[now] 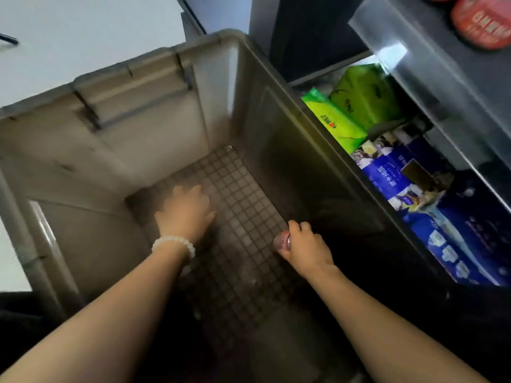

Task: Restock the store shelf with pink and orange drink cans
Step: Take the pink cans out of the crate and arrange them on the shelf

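Both my arms reach down into a deep grey plastic crate [154,128] with a gridded floor. My right hand [307,247] is closed around a small pink drink can [282,240] near the crate's right wall; only the can's end shows past my fingers. My left hand [186,210], with a white bead bracelet on the wrist, hovers blurred over the crate floor, fingers spread and holding nothing. No other cans show on the crate floor. At the top right, red-orange cans [482,22] stand on a store shelf [431,87].
To the right of the crate, a lower shelf holds green tissue packs [356,106] and blue packaged goods [431,205]. A clear shelf-edge strip [387,48] juts out above them. Pale floor lies beyond the crate at the upper left.
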A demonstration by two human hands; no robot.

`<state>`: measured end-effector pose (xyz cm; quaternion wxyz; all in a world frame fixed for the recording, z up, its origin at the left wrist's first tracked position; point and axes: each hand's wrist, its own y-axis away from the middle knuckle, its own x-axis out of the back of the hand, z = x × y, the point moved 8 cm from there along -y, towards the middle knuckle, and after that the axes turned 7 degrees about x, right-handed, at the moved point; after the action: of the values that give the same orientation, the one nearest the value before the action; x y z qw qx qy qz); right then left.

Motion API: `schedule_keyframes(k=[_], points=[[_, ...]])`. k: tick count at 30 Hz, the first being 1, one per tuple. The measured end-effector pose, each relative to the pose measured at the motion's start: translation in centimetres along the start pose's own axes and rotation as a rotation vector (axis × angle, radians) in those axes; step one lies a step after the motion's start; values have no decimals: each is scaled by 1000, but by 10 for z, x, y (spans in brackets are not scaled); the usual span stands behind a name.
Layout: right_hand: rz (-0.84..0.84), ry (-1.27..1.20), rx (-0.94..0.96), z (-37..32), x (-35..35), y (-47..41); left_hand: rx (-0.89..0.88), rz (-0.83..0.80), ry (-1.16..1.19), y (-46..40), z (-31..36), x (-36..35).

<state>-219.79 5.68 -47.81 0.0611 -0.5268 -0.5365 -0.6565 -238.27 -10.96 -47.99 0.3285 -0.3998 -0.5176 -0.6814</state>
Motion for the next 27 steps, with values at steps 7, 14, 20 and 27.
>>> schedule_keyframes(k=[7,14,20,27], points=[[137,-60,67,0,13,7,-31,75,225,0,-6,5],[298,-113,210,-32,64,48,-77,125,368,52,11,44],[471,-151,282,-41,133,123,-297,214,423,122,46,127],[793,-271,285,-1,230,246,-597,361,484,209,108,223]])
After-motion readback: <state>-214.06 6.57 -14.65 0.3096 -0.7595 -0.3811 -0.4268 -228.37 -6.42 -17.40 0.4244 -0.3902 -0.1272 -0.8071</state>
